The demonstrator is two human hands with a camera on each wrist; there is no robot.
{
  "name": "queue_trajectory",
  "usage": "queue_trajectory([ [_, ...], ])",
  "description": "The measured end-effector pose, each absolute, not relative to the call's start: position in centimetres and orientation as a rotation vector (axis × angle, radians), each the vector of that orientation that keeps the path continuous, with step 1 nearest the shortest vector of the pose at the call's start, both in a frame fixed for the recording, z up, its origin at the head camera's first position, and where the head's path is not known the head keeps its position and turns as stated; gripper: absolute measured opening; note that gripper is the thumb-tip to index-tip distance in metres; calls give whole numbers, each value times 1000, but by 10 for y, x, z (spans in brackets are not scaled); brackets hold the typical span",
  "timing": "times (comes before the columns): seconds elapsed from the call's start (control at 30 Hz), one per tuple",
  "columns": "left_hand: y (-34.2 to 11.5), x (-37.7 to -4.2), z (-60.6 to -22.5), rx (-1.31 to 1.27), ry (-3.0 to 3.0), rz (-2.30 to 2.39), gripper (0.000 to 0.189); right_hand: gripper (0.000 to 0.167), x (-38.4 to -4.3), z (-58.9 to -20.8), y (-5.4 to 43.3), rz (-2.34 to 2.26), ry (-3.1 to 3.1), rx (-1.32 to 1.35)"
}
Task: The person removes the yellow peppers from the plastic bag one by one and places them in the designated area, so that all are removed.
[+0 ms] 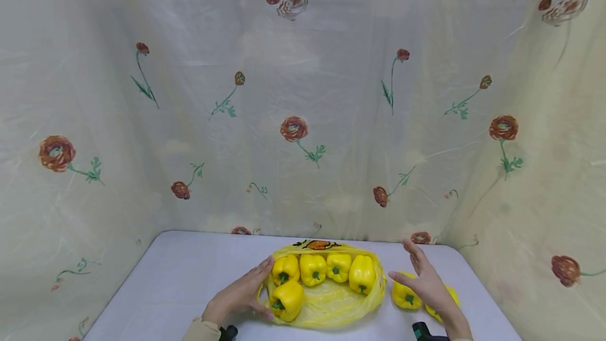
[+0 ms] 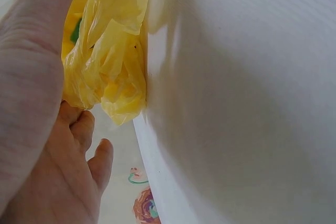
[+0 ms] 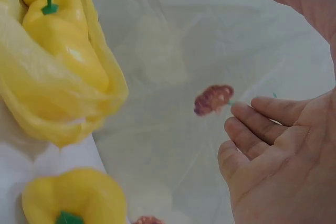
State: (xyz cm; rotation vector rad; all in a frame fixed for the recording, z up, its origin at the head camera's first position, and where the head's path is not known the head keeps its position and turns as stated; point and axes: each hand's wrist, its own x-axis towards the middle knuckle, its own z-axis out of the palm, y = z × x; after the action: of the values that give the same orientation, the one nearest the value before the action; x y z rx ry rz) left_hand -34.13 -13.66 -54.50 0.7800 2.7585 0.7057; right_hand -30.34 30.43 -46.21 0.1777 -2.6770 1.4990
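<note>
A yellow plastic bag lies spread on the table with its mouth toward me. Several yellow bell peppers with green stems sit inside it, most in a row along the back and one nearer the front left. My left hand rests against the bag's left side, fingers extended along it and thumb low at the front; the left wrist view shows crumpled bag film beside the fingers. Above and beside the loose peppers on the right, my right hand hovers with fingers spread, holding nothing.
The table has a white cover. Behind it and at both sides hangs a pale curtain printed with flowers. A second loose pepper lies partly hidden behind the right hand. Dark wrist devices show by both wrists.
</note>
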Motion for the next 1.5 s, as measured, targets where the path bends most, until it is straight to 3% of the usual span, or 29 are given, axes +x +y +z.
queue_trajectory([
  [0.6,-135,-341,-544,767,2754,721,127,94,-307,-474,235,1654,-2738,325],
  [1.5,-135,-342,-546,761,2756,711,127,95,-306,-499,181,1651,-2814,462],
])
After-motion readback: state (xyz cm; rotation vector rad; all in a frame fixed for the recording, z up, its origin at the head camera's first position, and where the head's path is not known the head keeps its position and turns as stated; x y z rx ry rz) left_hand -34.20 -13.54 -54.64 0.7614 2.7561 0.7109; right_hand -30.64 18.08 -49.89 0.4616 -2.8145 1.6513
